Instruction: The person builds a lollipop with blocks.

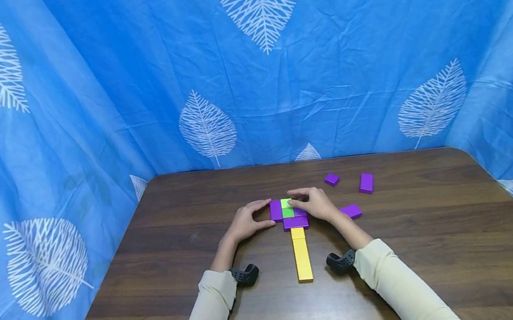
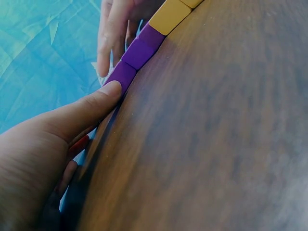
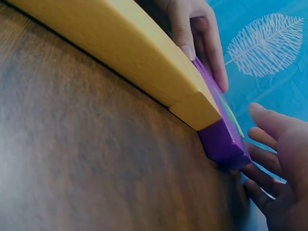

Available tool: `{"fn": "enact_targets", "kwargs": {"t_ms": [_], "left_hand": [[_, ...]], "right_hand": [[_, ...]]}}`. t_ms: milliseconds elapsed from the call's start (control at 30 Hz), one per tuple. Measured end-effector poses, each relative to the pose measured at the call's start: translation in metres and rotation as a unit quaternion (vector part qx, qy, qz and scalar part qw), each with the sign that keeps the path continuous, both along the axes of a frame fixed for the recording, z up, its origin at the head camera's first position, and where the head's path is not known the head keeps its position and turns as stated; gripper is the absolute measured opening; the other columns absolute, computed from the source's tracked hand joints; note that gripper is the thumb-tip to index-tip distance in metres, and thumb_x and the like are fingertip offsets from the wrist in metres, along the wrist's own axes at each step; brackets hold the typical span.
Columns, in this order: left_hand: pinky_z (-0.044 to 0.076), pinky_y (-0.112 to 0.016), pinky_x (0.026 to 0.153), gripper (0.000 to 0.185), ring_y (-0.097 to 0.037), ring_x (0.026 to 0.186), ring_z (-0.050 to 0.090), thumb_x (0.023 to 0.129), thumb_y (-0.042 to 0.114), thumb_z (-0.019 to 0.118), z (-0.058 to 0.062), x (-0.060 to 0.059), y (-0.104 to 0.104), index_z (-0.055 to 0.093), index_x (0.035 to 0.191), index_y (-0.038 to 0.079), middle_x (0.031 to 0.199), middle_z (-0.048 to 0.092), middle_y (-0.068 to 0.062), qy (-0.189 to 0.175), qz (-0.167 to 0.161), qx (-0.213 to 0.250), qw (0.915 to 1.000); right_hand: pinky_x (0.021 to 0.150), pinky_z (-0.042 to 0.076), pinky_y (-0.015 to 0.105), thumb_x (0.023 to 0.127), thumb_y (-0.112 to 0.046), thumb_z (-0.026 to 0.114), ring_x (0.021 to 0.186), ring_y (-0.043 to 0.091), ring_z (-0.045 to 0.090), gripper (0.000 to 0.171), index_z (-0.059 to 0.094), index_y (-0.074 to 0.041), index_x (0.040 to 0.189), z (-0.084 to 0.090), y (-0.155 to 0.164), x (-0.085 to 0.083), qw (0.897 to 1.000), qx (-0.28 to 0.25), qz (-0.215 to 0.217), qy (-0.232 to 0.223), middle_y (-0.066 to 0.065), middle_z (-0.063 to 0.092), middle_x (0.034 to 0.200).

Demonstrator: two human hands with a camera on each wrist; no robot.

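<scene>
Taking the long yellow block (image 1: 302, 258) as the landmark, it lies flat on the wooden worktop (image 1: 445, 243) nearest the person, its long axis running straight away from the body; a short yellow block (image 1: 298, 233) butts against its far end on the same line. Just beyond that sits a purple block (image 1: 296, 223) laid crosswise, and past it a green block (image 1: 287, 209) with another purple block (image 1: 275, 211) touching its left side; together they form a small cluster at the far end of the yellow line.

The left hand (image 1: 245, 221) rests left of the cluster, fingers fairly straight and holding nothing, thumb pressed against the purple edge; the right hand (image 1: 314, 204) lies on the cluster's right side, fingers reaching over toward the green block, and whether they pinch a piece cannot be told. Both hands are about equally near, one on each flank, so the cluster lies between them.

Right of the yellow line lies a loose purple block (image 1: 352, 211), near the right wrist; farther off are a larger purple block (image 1: 366, 183) and a small purple cube (image 1: 331, 179), well apart from the cluster; behind hangs a blue leaf-print cloth (image 1: 370, 56).

The left wrist view shows the thumb (image 2: 103, 96) touching the row's end, which the head view hardly resolves; the right wrist view shows the right fingers (image 3: 269, 122) spread and relaxed beside the purple end.
</scene>
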State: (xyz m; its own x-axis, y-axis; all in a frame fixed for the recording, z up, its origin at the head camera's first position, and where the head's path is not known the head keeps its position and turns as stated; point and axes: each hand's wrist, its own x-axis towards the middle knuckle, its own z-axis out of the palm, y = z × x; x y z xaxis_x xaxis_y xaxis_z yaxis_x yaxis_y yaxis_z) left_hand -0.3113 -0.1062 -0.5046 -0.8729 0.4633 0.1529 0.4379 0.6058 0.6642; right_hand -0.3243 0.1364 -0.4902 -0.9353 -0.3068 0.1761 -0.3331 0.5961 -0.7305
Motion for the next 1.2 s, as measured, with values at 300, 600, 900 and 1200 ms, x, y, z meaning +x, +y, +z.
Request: {"fn": "enact_targets", "kwargs": {"t_ms": [300,600,900,1200], "left_hand": [[0.033,-0.042,0.103,0.065,-0.024,0.126,0.041,0.079,0.043,0.070,0.001,0.001,-0.001,0.050,0.135,0.018,0.135,0.048,-0.007,0.005,0.002,0.002,1.0000],[0.033,-0.041,0.103,0.065,-0.024,0.127,0.040,0.079,0.044,0.070,-0.001,-0.001,-0.001,0.050,0.135,0.017,0.135,0.048,-0.006,0.010,-0.001,0.000,1.0000],[0.032,-0.042,0.103,0.066,-0.024,0.127,0.040,0.079,0.044,0.070,-0.003,0.000,-0.001,0.049,0.135,0.017,0.135,0.048,-0.006,0.006,-0.005,0.000,1.0000],[0.033,-0.041,0.103,0.065,-0.023,0.127,0.040,0.079,0.043,0.070,-0.003,-0.001,-0.001,0.049,0.135,0.018,0.136,0.048,-0.006,0.010,-0.002,0.002,0.9999]], "right_hand": [[0.077,0.051,0.040,0.088,-0.025,0.065,0.088,0.026,0.064,0.029,0.068,-0.006,0.109,0.015,0.025,-0.011,0.996,-0.033,-0.049,0.060,0.010,0.068,0.104],[0.078,0.050,0.047,0.083,-0.022,0.070,0.091,0.036,0.063,0.036,0.065,-0.004,0.114,0.028,0.067,-0.025,0.985,-0.026,-0.149,0.086,0.018,0.063,0.111],[0.089,0.043,0.048,0.084,-0.023,0.070,0.104,0.038,0.056,0.048,0.057,0.004,0.121,0.016,0.086,-0.025,0.983,0.021,-0.181,0.026,0.023,0.060,0.114],[0.087,0.043,0.047,0.084,-0.018,0.069,0.102,0.038,0.056,0.041,0.060,0.005,0.117,0.006,0.086,-0.022,0.983,0.043,-0.180,0.012,0.024,0.061,0.110]]}}
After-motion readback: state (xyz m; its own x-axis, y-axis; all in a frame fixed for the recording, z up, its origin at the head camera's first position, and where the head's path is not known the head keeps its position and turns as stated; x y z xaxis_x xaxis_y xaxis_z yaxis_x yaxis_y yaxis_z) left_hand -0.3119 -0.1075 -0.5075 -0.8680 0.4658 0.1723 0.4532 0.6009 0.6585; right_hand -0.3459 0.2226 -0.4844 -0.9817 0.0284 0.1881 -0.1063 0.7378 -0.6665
